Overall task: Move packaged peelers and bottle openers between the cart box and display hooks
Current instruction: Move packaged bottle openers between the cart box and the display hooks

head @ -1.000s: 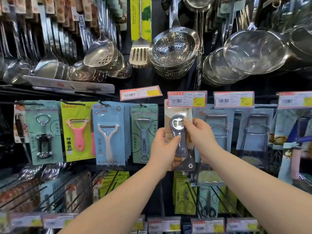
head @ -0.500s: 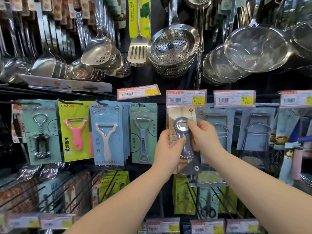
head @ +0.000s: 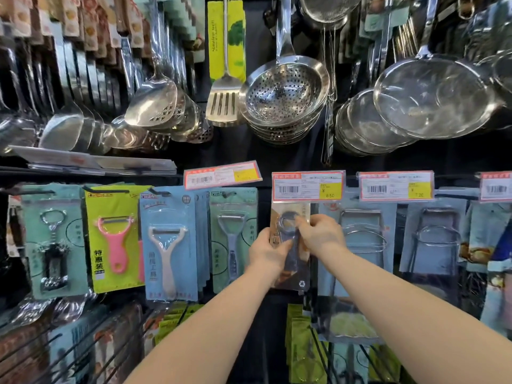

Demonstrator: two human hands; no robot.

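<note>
- Head view: the packaged bottle opener [head: 294,259] is hanging upright just under the price tag [head: 307,187], beside the grey peeler pack [head: 232,239].
- The left hand [head: 267,252] is gripping the pack's left edge, fingers curled round it.
- The right hand [head: 318,234] is pinching its upper front, fingers bent onto the blister.
- The hook is sitting hidden behind the tag, so the seating cannot be told.
- Likely risk: releasing with the card hole off the prong would be dropping the pack, and hard pushing would be creasing the card.

Bright, even light from overhead. Hard glare on the steel strainers [head: 285,92]; gaps behind them are dark. Wide-angle bowing at edges. Lower corners soft, slight blur throughout.
</note>
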